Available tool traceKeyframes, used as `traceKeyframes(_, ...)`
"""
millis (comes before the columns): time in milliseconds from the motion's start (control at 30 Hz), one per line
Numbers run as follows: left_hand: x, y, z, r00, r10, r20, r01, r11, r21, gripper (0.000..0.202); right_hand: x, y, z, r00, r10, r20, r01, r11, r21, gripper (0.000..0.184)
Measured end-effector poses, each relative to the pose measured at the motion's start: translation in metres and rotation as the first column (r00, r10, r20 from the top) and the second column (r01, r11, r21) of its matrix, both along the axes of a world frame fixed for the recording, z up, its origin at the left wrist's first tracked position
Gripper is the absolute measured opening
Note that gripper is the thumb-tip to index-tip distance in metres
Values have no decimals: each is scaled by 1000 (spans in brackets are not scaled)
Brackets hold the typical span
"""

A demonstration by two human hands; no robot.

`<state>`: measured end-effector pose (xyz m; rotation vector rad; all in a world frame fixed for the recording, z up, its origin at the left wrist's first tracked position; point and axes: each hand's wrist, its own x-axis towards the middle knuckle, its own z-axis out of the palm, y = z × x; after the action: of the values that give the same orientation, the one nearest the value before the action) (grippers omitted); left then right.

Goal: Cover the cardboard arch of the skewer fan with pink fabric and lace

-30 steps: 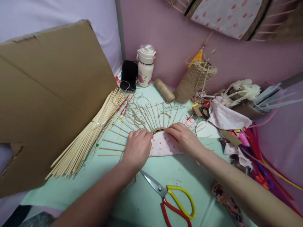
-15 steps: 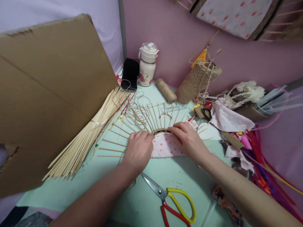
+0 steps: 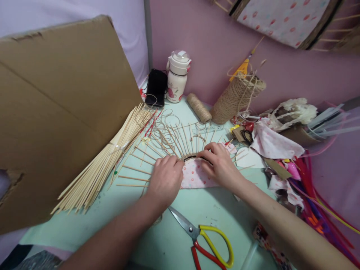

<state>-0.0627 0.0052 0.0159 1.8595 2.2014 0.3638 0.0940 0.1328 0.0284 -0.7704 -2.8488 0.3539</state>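
Note:
A half-round piece covered in pink dotted fabric (image 3: 197, 174) lies on the pale green table (image 3: 157, 232), with thin bamboo sticks (image 3: 171, 140) fanning out from its curved edge. My left hand (image 3: 165, 178) lies over the piece's left part, fingers curled down onto it. My right hand (image 3: 221, 165) rests on its right part, fingertips pressed together at the dark rim along the curve. What the fingertips pinch is too small to make out.
A tied bundle of bamboo sticks (image 3: 104, 161) leans against a big cardboard sheet (image 3: 56, 108) at the left. Yellow-and-red scissors (image 3: 205, 238) lie near me. Twine spools (image 3: 234, 99), a white bottle (image 3: 177, 77), a black pouch (image 3: 156, 86) and fabric scraps (image 3: 274, 144) crowd the back and right.
My right hand has slid a little left along the curved rim. My left hand stays on the fabric piece. The view has shifted slightly.

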Motion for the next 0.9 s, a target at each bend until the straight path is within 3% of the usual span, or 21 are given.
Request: traceKeyframes(900, 0, -1, 2, 1000, -15, -21, 15, 1000, -17, 20, -11, -7, 5, 996, 57, 70, -54, 998, -45, 24)
